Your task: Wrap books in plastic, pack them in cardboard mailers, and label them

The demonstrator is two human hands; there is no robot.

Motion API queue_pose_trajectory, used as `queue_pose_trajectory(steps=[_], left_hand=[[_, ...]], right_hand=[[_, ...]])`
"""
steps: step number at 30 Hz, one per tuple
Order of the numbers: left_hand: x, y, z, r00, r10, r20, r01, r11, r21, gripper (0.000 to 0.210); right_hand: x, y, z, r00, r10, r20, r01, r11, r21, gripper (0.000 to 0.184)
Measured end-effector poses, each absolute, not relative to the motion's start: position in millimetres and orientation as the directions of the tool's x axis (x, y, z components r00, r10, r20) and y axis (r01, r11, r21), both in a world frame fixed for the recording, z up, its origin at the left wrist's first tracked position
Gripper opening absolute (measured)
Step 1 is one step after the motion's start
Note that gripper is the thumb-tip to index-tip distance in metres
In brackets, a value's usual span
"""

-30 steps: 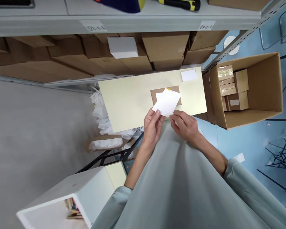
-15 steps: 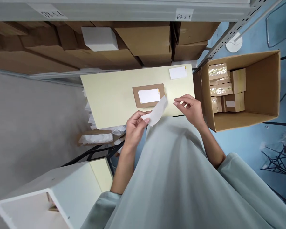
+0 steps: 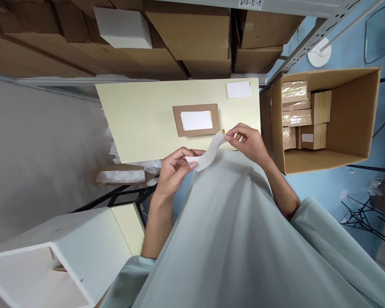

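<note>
A curved white paper label [image 3: 209, 156] with a small yellow mark at its upper end is stretched between my hands. My left hand [image 3: 176, 169] is closed on its lower left end, thumb on top. At the marked end, my right hand [image 3: 247, 143] pinches the label between thumb and fingers. Just beyond, a flat brown cardboard box [image 3: 215, 122] lies on the cream board [image 3: 134, 122], with a white label [image 3: 196, 120] on its top face. Another white label [image 3: 239, 90] rests near the board's far right corner.
A large open carton [image 3: 349, 124] with several small taped boxes stands at the right. Brown cartons [image 3: 189, 36] and a white box [image 3: 123, 28] fill the shelf ahead. At the lower left is a white bin [image 3: 93, 248]; a paper-lined brown tray [image 3: 120, 176] sits below the board.
My right hand has moved in and taken hold of the label's marked end, which hung free before. The label now bends in a curve between both hands. The view has shifted slightly.
</note>
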State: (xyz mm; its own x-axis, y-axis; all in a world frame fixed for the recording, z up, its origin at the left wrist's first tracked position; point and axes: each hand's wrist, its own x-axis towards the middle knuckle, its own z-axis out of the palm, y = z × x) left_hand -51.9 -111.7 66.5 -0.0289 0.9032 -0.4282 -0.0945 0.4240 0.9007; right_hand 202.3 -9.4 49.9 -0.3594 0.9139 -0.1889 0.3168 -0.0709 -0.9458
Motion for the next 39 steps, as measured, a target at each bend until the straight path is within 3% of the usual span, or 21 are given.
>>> queue_pose_trajectory(steps=[5, 10, 15, 21, 25, 31, 34, 39], left_hand=[[-54.3, -110.2, 51.8, -0.097, 0.934, -0.345, -0.037, 0.343, 0.939, 0.038], [-52.9, -111.2, 28.6, -0.273, 0.948, -0.165, 0.11, 0.201, 0.973, 0.045], [-57.6, -125.1, 19.1, -0.392, 0.897, -0.204, 0.095, 0.26, 0.961, 0.043], [-74.1, -127.5, 11.3, -0.497, 0.843, -0.206, 0.095, 0.289, 0.953, 0.05], [-100.8, -106.9, -16.5, -0.473, 0.851, -0.227, 0.134, 0.324, 0.937, 0.037], [-141.3, -46.7, -80.4, -0.364, 0.883, -0.295, 0.22, 0.389, 0.894, 0.026], [-150.9, -19.9, -106.9, -0.296, 0.905, -0.307, 0.282, 0.389, 0.877, 0.02], [-152.3, 2.4, -133.4, -0.195, 0.904, -0.381, 0.238, 0.421, 0.876, 0.012]], right_hand=[[200.8, -17.9, 62.0, -0.346, 0.923, -0.169, 0.403, -0.017, -0.915, 0.02], [194.1, -50.0, 88.8, -0.458, 0.889, 0.018, 0.486, 0.267, -0.832, 0.014], [188.2, -78.9, 96.6, -0.576, 0.794, 0.194, 0.457, 0.509, -0.73, 0.017], [179.5, -59.5, 70.0, -0.489, 0.871, 0.051, 0.418, 0.286, -0.862, 0.013], [164.1, -27.5, 27.6, -0.436, 0.895, -0.096, 0.398, 0.096, -0.912, 0.015], [144.3, 24.4, -53.7, -0.395, 0.894, -0.21, 0.456, -0.007, -0.89, 0.03], [142.7, 47.0, -84.9, -0.401, 0.881, -0.25, 0.479, -0.031, -0.877, 0.029], [140.8, 64.1, -116.1, -0.341, 0.885, -0.318, 0.553, -0.085, -0.829, 0.024]])
